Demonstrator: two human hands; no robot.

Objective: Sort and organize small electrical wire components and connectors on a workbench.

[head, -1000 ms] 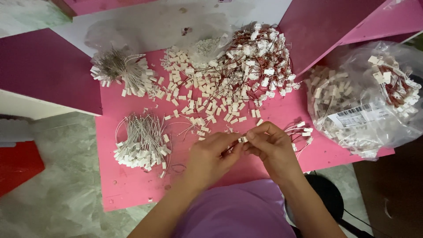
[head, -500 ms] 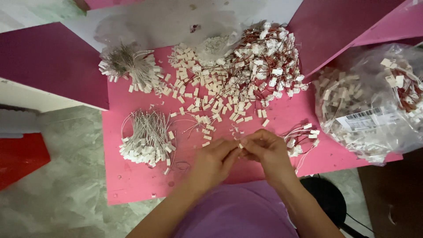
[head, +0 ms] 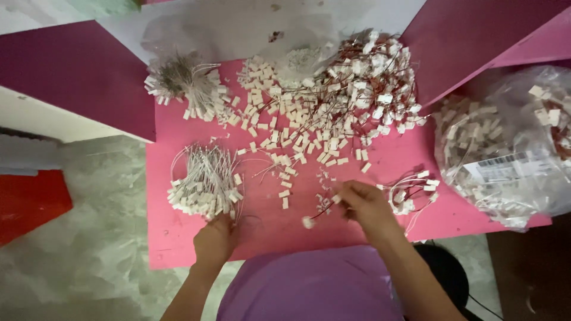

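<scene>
While I look straight down from the head camera, I see a pink tabletop point(head: 178, 249) scattered with small white plastic connectors and thin wires. My left hand point(head: 215, 239) rests at the near edge of a bundle of white-wired connectors point(head: 202, 184) on the left side of the table, fingers curled against its lower end; I cannot tell whether they are closed on any wire. My right hand point(head: 366, 202) sits near the table's middle, thumb and fingers pinched together on a short red-wired connector lead point(head: 315, 215), whose white plug end hangs just left of the hand. Just right of that hand lies a small coil of finished leads point(head: 413, 190). Farther back, a loose heap of white connector housings point(head: 297, 119) spreads across the centre, touching a tangle of red-wired connectors point(head: 375, 77). Another wire bundle point(head: 184, 83) lies at back left. A clear plastic bag of connectors point(head: 505, 148) sits at the right edge.
</scene>
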